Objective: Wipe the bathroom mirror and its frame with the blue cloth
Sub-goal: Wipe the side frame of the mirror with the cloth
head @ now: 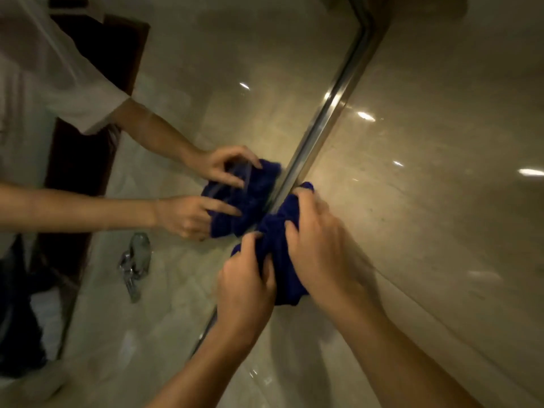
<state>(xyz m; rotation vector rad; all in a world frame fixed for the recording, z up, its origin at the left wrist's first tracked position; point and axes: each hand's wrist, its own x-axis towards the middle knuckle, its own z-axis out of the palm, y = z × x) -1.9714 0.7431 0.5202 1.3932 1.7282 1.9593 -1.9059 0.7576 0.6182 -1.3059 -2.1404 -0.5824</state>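
Apparently both hands (pixel 282 251) bunch cloth (pixel 279 231) against frame (pixel 321 125).

No readable text, labels, brand marks or nos. anywhere in view.
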